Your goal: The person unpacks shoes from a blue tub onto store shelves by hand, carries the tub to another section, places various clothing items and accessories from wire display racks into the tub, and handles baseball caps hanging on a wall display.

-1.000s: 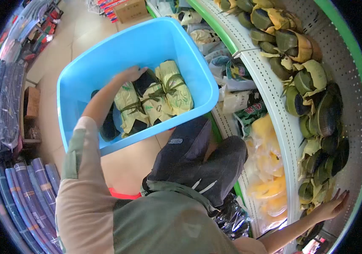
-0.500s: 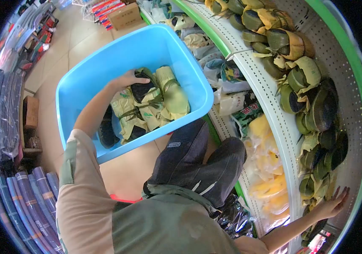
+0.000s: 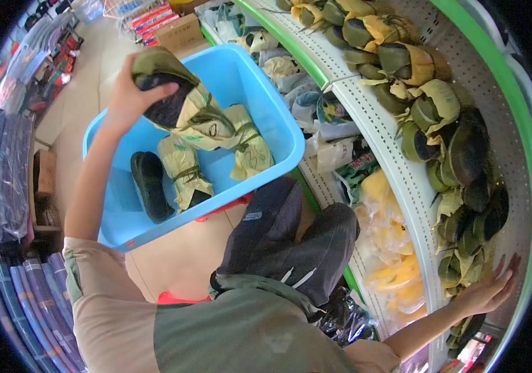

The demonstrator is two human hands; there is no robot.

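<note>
Head: two bundles (image 3: 252,149) in tub (image 3: 284,93), one in hand (image 3: 132,99)

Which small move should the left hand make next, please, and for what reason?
Probably carry the held bundle rightward to the shelf. The left hand has it raised over the blue bin, similar wrapped bundles line that shelf, and the right hand is open beside them.

Your left hand (image 3: 136,99) grips a paper-wrapped shoe bundle (image 3: 185,105) above the blue bin (image 3: 107,221). Your right hand (image 3: 486,292) is by the shelf's shoes (image 3: 458,149). Two wrapped bundles (image 3: 182,168) and dark shoes (image 3: 152,186) sit inside the bin.
</note>
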